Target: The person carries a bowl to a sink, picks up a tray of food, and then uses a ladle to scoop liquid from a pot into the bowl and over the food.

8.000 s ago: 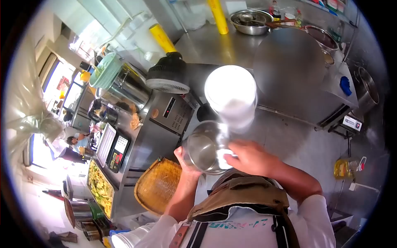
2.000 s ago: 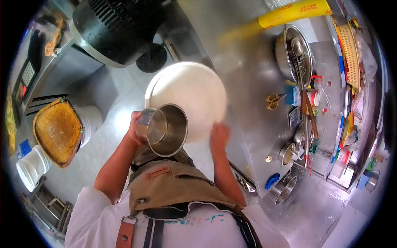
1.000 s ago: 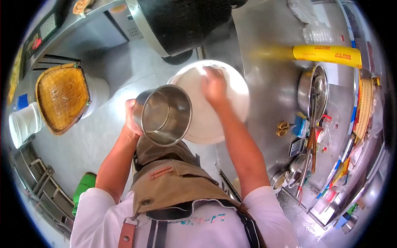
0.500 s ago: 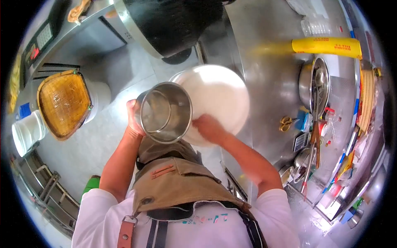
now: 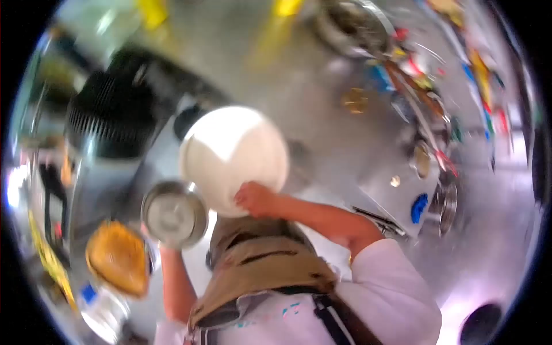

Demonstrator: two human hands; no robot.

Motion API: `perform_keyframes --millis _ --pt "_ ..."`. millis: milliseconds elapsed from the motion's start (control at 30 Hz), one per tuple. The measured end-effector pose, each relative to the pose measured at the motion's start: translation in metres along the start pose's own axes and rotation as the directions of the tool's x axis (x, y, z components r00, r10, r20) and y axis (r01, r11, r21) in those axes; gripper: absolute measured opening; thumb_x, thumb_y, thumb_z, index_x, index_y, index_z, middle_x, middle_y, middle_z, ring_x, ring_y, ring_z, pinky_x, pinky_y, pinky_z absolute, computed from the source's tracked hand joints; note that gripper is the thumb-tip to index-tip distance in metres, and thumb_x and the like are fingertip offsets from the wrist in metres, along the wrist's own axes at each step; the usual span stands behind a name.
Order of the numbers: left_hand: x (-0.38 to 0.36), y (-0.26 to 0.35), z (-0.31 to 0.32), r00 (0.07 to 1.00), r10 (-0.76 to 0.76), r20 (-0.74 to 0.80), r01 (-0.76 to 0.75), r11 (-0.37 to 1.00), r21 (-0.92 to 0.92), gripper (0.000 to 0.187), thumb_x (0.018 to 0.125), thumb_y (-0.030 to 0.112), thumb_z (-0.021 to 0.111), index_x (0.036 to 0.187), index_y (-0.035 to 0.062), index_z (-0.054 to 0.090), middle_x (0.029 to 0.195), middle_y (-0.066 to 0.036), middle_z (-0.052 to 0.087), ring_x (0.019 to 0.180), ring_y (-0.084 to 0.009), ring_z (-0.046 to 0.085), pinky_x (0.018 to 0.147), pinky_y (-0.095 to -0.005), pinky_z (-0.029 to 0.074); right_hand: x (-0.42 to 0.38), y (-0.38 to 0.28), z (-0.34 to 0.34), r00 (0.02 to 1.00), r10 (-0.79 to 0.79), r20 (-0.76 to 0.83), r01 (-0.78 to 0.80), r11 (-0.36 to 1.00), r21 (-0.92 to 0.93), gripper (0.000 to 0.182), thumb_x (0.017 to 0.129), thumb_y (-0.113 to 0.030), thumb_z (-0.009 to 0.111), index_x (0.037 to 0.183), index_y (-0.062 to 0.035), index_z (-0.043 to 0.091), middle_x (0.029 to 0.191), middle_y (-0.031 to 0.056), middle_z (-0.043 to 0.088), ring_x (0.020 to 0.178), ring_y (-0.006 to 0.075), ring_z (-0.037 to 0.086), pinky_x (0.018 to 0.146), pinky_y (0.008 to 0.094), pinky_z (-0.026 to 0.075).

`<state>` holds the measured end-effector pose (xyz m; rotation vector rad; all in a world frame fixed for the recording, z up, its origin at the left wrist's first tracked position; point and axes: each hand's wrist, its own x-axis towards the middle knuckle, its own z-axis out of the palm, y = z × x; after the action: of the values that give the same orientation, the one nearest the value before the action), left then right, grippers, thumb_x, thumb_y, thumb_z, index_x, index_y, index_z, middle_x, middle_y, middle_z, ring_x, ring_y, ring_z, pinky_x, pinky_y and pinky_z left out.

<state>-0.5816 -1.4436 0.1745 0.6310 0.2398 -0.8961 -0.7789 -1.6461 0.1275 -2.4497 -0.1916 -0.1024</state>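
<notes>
Steel pot sits in the left hand, just beside the white tub; that hand is closed around the pot's near lower side, exact finger wrap hidden. Pot is likely rigid and light-to-moderate, slick if wet: wrap the wall low, thumb opposite fingers, and keep the mouth level. Right hand is over the tub's near rim, fingers curled together; can't tell if they pinch anything.
</notes>
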Motion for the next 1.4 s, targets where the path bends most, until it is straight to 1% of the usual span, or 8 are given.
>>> perform_keyframes --millis 233,567,667,700,767,867,1267,1400 --pt "-0.028 -0.053 0.055 0.999 0.012 0.048 -0.026 0.957 0.288 0.069 0.081 0.054 0.04 0.125 0.0017 0.048 0.124 -0.014 0.052 0.109 -0.0289 0.052 0.093 -0.0457 0.044 -0.031 -0.058 -0.077 0.77 0.637 0.039 -0.233 0.224 0.946 0.038 0.09 -0.023 0.051 0.123 -0.0043 0.051 0.128 0.0122 0.047 0.117 0.0251 0.045 0.094 0.0412 0.039" --pt "-0.079 -0.123 0.177 0.976 -0.178 0.126 0.086 0.844 0.529 0.044 0.091 0.031 0.036 0.119 -0.0006 0.049 0.11 -0.013 0.058 0.099 -0.0259 0.057 0.086 -0.039 0.047 -0.115 -0.066 -0.105 0.659 0.683 0.314 0.002 -0.419 0.908 0.054 0.09 -0.025 0.055 0.136 -0.006 0.033 0.127 0.0109 0.048 0.115 0.0231 0.048 0.093 0.0379 0.044" --pt "-0.061 -0.121 0.175 0.986 0.007 -0.168 0.107 0.744 0.659 0.041 0.095 0.03 0.032 0.116 0.0012 0.053 0.108 -0.012 0.059 0.097 -0.0248 0.056 0.087 -0.0375 0.045 -0.103 -0.09 -0.152 0.729 0.675 0.11 0.187 -0.352 0.917 0.042 0.088 -0.021 0.057 0.124 -0.0011 0.046 0.116 0.0088 0.056 0.103 0.0192 0.054 0.088 0.0345 0.046" --pt "-0.059 -0.107 0.183 0.997 0.049 0.057 -0.054 -0.063 0.997 0.035 0.096 0.028 0.034 0.097 0.0012 0.057 0.096 -0.008 0.062 0.085 -0.0208 0.055 0.077 -0.0349 0.045 -0.101 -0.088 -0.162 0.733 0.678 0.055 0.244 -0.337 0.91 0.039 0.088 -0.02 0.057 0.12 0.0006 0.051 0.112 0.0081 0.058 0.099 0.0178 0.056 0.087 0.0333 0.047" --pt "-0.038 -0.11 0.161 0.98 0.18 0.082 -0.15 0.409 0.9 0.041 0.093 0.031 0.046 0.061 0.0058 0.051 0.053 -0.003 0.047 0.047 -0.0126 0.042 0.048 -0.0264 0.035 -0.109 -0.073 -0.168 0.687 0.287 -0.667 -0.1 0.947 0.305 0.039 0.087 -0.021 0.056 0.119 0.002 0.051 0.112 0.0095 0.058 0.098 0.0179 0.056 0.086 0.0324 0.045" --pt "-0.028 -0.091 0.155 0.98 0.09 -0.178 0.13 0.388 0.912 0.053 0.093 0.043 0.044 0.062 0.0018 0.055 0.055 -0.005 0.052 0.052 -0.0144 0.05 0.053 -0.0261 0.04 -0.087 -0.051 -0.193 0.56 0.803 -0.204 0.197 0.111 0.974 0.041 0.087 -0.017 0.056 0.122 0.0031 0.049 0.114 0.0106 0.058 0.101 0.0175 0.055 0.088 0.0306 0.043" --pt "-0.011 -0.075 0.188 0.874 -0.085 0.478 -0.182 0.855 0.486 0.079 0.076 0.039 0.062 0.135 -0.0019 0.029 0.125 -0.016 0.048 0.112 -0.0266 0.048 0.094 -0.0394 0.04 -0.013 -0.089 -0.26 0.603 0.697 -0.389 -0.171 0.589 0.79 0.05 0.089 -0.025 0.055 0.131 0.0001 0.041 0.126 0.0144 0.049 0.11 0.0213 0.051 0.093 0.0333 0.04" --pt "-0.016 -0.069 0.187 0.924 -0.131 0.358 0.025 0.958 0.285 0.089 0.059 0.035 0.08 0.128 -0.0016 0.04 0.118 -0.014 0.053 0.104 -0.0258 0.055 0.088 -0.0381 0.048 -0.067 -0.028 -0.291 0.761 0.604 -0.236 0.257 0.052 0.965 0.069 0.093 -0.053 0.036 0.135 0.0023 0.031 0.133 0.0199 0.04 0.126 0.0315 0.038 0.103 0.0454 0.031"
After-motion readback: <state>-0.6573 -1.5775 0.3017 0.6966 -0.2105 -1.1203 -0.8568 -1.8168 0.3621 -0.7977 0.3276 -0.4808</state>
